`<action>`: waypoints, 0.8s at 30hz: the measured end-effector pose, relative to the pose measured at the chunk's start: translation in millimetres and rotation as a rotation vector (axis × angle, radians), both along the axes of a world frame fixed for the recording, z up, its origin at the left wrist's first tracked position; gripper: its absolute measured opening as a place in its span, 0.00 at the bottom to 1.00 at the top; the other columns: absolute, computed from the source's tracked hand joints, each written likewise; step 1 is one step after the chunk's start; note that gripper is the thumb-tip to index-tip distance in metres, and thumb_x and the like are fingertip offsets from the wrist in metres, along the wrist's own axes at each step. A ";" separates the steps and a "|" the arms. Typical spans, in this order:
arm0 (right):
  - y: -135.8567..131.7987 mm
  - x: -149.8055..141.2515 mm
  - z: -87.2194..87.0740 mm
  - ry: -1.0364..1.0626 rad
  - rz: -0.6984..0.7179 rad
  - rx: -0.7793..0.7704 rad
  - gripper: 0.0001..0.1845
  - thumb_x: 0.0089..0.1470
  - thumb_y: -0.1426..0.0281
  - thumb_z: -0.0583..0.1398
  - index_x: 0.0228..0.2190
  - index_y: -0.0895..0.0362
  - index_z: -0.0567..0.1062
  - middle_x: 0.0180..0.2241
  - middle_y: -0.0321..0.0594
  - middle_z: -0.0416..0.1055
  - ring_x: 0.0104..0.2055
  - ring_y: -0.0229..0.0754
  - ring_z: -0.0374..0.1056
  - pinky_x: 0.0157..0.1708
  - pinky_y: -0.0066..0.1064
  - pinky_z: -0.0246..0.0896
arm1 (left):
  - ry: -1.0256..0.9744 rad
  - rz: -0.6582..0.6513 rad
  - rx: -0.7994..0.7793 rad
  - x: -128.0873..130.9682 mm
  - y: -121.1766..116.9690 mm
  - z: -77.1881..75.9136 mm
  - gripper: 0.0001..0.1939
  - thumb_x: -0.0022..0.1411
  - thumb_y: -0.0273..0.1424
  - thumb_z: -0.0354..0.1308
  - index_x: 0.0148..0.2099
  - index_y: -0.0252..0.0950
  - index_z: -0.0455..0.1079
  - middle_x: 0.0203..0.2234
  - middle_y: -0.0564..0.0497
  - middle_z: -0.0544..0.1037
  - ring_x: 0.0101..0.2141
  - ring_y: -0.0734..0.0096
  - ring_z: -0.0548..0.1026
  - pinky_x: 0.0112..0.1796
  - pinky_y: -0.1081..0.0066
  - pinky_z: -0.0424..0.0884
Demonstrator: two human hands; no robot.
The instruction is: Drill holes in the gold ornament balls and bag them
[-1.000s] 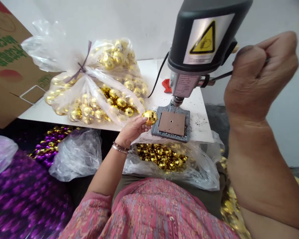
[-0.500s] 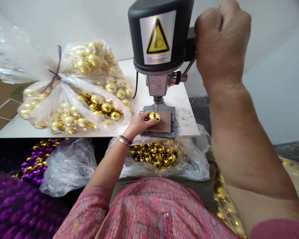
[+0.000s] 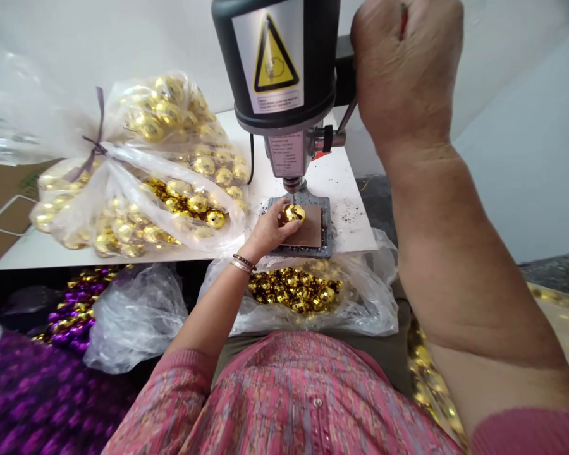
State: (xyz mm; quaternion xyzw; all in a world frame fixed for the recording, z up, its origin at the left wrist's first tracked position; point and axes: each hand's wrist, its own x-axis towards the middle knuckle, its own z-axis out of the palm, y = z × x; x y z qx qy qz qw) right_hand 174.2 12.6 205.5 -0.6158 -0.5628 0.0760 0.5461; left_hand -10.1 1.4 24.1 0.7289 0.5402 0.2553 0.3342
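My left hand (image 3: 265, 230) is shut on a gold faceted mirror ball (image 3: 293, 214), holding it on a brown pad (image 3: 313, 227) directly under the thin drill bit (image 3: 293, 198). The bit's tip reaches the top of the ball, and the fingers hide part of the ball. The bit hangs from the chuck of a black bench drill (image 3: 275, 63) with a yellow warning label. Up to the right, my right hand (image 3: 403, 69) forms a fist around the drill's feed lever (image 3: 347, 115).
A tied clear bag of gold balls (image 3: 142, 183) sits on the white table (image 3: 346, 202) left of the drill. Another open bag of gold balls (image 3: 294, 297) lies on my lap. Purple and gold balls (image 3: 71, 309) and a crumpled clear bag (image 3: 137, 322) lie lower left.
My left hand has carried the gold ball from the left edge of the drill's base onto the pad beneath the bit. The view has swung, placing the drill nearer the centre.
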 end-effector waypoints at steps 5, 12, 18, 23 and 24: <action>-4.5 -6.7 7.5 0.003 -0.151 -0.082 0.20 0.71 0.75 0.46 0.25 0.57 0.49 0.25 0.28 0.41 0.31 0.26 0.35 0.39 0.23 0.42 | -0.059 0.017 -0.165 -5.0 8.2 2.5 0.25 0.68 0.37 0.58 0.64 0.33 0.72 0.39 0.49 0.81 0.29 0.73 0.73 0.35 0.72 0.70; -8.1 -5.0 8.3 -0.005 -0.148 -0.092 0.18 0.70 0.76 0.44 0.25 0.56 0.49 0.27 0.28 0.45 0.34 0.25 0.36 0.41 0.22 0.43 | -0.051 -0.059 -0.158 -11.2 13.5 5.7 0.23 0.69 0.39 0.58 0.61 0.35 0.75 0.35 0.52 0.80 0.27 0.73 0.73 0.34 0.74 0.70; -10.9 -4.6 9.0 0.022 -0.089 -0.053 0.20 0.69 0.73 0.46 0.24 0.59 0.47 0.25 0.29 0.41 0.32 0.23 0.36 0.38 0.24 0.37 | 0.023 -0.070 -0.144 -11.9 12.6 9.6 0.23 0.70 0.40 0.56 0.60 0.33 0.76 0.32 0.53 0.78 0.27 0.72 0.74 0.34 0.73 0.70; -10.1 -6.8 9.7 0.038 -0.091 -0.058 0.25 0.69 0.71 0.52 0.23 0.61 0.46 0.23 0.28 0.39 0.30 0.23 0.33 0.35 0.26 0.34 | 0.048 -0.090 -0.110 -11.7 13.2 5.0 0.24 0.69 0.40 0.59 0.63 0.35 0.76 0.33 0.53 0.79 0.28 0.72 0.73 0.34 0.73 0.70; -10.2 -6.8 9.2 0.039 -0.096 -0.060 0.25 0.69 0.70 0.52 0.23 0.61 0.46 0.23 0.28 0.39 0.30 0.23 0.33 0.35 0.26 0.34 | 0.049 -0.091 -0.101 -11.3 13.4 3.4 0.26 0.69 0.40 0.60 0.64 0.35 0.75 0.33 0.53 0.80 0.30 0.72 0.73 0.35 0.73 0.70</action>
